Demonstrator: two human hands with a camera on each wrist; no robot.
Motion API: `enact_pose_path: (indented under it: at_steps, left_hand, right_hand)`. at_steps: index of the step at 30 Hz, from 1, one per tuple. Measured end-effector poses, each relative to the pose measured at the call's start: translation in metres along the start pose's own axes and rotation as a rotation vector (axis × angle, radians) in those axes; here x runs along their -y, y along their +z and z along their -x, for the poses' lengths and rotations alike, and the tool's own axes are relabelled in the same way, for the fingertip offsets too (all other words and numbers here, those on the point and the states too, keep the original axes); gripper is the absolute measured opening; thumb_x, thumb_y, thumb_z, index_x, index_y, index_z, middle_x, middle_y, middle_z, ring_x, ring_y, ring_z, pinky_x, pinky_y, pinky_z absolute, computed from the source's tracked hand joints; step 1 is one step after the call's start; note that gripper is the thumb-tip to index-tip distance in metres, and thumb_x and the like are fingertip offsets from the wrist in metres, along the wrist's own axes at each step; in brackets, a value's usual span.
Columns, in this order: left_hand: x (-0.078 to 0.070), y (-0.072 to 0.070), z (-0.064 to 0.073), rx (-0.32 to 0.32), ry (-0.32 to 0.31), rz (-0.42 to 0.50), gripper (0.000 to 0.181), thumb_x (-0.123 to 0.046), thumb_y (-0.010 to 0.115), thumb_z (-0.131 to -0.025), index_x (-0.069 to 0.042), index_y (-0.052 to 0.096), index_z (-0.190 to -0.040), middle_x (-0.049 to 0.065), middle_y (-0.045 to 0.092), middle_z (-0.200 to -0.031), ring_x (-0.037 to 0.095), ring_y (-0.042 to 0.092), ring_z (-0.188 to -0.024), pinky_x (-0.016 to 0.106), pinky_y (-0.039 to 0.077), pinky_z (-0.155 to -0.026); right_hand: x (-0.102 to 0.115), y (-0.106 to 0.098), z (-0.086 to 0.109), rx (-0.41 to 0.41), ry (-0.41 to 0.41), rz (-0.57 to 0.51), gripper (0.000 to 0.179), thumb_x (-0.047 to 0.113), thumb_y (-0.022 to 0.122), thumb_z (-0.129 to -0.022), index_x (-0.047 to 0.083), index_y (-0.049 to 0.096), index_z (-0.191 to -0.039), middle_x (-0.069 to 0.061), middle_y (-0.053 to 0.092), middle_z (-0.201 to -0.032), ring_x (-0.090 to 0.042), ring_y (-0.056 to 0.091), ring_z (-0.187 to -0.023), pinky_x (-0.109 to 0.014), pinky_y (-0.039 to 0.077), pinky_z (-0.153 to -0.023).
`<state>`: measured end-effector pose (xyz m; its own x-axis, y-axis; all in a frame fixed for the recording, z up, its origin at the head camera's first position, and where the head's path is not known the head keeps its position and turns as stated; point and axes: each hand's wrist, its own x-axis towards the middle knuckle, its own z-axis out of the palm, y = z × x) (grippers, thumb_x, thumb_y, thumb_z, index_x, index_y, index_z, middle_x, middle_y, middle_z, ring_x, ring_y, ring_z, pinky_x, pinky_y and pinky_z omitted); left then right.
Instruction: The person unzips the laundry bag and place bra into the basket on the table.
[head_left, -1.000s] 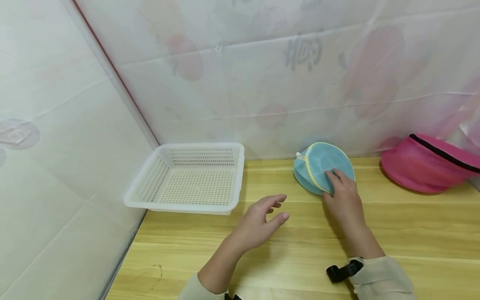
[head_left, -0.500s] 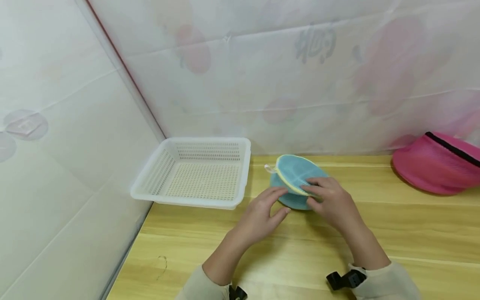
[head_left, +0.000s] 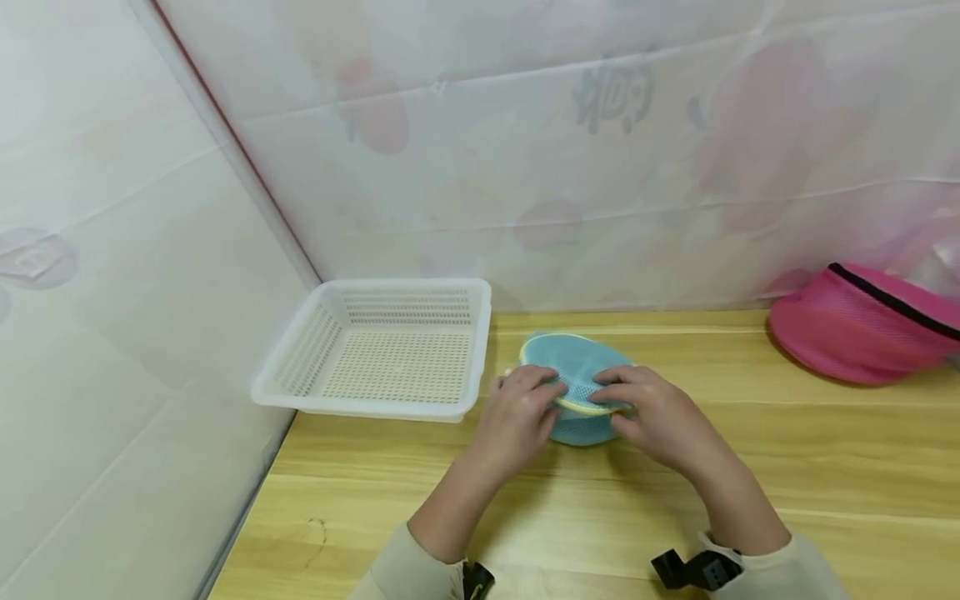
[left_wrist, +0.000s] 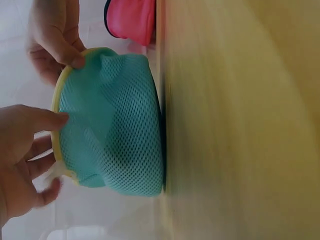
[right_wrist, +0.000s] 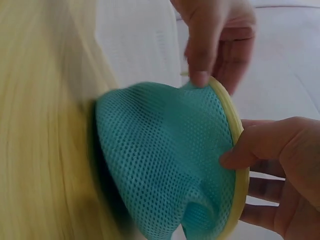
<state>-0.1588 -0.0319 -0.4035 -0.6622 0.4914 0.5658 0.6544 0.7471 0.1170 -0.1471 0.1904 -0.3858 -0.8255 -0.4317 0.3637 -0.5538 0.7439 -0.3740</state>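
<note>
A light-blue mesh laundry bag (head_left: 581,429) with yellow trim stands on the wooden table, right of the basket. Its round top faces up in the head view. My left hand (head_left: 517,417) pinches the left side of the yellow rim, fingers over the top and thumb on the mesh wall. On the rim's right side, my right hand (head_left: 660,417) pinches in the same manner. The left wrist view shows the bag (left_wrist: 120,130) sagging at its sides, with a pale tab near the left fingers. Whatever is inside the bag cannot be seen.
A white perforated plastic basket (head_left: 480,367) sits at the back left, against the wall sheeting (head_left: 450,192). At the far right lies a pink mesh bag (head_left: 847,333) with a black band. Bare wooden tabletop (head_left: 570,533) lies in front of the bag.
My right hand has brought the blue bag left and nearer to me. My left hand, free a second ago, has come onto the rim and now pinches it.
</note>
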Motion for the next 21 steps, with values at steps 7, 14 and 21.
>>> enact_pose_path:
  at_steps: [7,14,21]
  left_hand:
    - [-0.001,0.0,0.001,-0.098,0.0,-0.081,0.015,-0.018,0.086,-0.084,-0.024,0.083,-0.098,-0.012,0.077,-0.1,0.009,0.07,-0.1,0.043,0.046,-0.086]
    - [-0.003,-0.003,0.001,-0.101,0.044,-0.072,0.01,-0.025,0.086,-0.085,-0.022,0.082,-0.094,-0.012,0.078,-0.098,0.007,0.07,-0.097,0.046,0.052,-0.102]
    - [-0.006,-0.008,0.002,-0.069,0.043,0.002,0.008,-0.025,0.086,-0.085,-0.022,0.082,-0.092,-0.011,0.075,-0.096,0.01,0.066,-0.093,0.022,0.044,-0.07]
  right_hand:
    - [0.006,0.0,0.001,0.015,0.005,-0.045,0.028,-0.003,0.075,-0.084,0.013,0.078,-0.107,-0.009,0.07,-0.126,-0.035,0.065,-0.12,-0.05,0.059,-0.089]
    - [0.019,0.016,-0.004,-0.175,-0.162,0.046,0.03,0.011,0.087,-0.079,0.007,0.078,-0.107,-0.011,0.072,-0.116,-0.032,0.066,-0.111,-0.045,0.061,-0.085]
    - [0.028,0.015,-0.005,-0.205,-0.222,0.131,0.031,0.007,0.091,-0.072,0.006,0.079,-0.101,-0.006,0.075,-0.106,-0.025,0.069,-0.102,-0.036,0.063,-0.079]
